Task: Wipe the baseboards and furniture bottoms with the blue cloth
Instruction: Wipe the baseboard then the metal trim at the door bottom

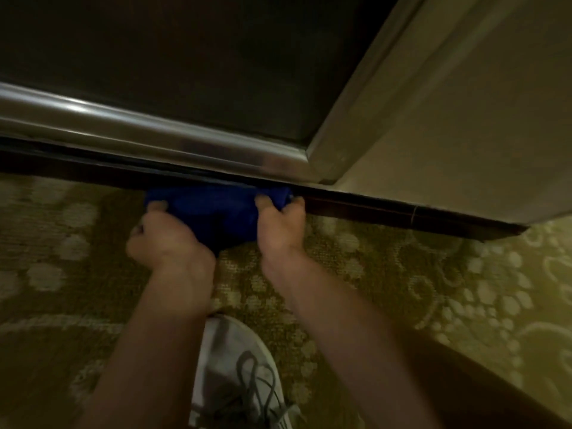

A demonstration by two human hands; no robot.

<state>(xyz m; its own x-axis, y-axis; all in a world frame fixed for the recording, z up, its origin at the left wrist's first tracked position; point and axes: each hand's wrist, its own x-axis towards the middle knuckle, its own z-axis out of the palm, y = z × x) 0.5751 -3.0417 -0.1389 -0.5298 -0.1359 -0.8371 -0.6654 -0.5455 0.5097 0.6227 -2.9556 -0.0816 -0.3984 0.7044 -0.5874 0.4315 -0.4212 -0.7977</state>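
The blue cloth (216, 209) is bunched against the dark baseboard (387, 212), just under a silver metal frame (154, 134). My left hand (168, 236) grips the cloth's left end with curled fingers. My right hand (280, 221) grips its right end, thumb on top. Both hands hold the cloth against the baseboard low by the carpet. The cloth's far edge is hidden in the shadow under the frame.
A dark panel (201, 57) fills the metal frame above. A beige wall (479, 119) runs to the right and ends at a corner. Patterned green carpet (402, 289) covers the floor. My white shoe (238, 373) stands behind the hands.
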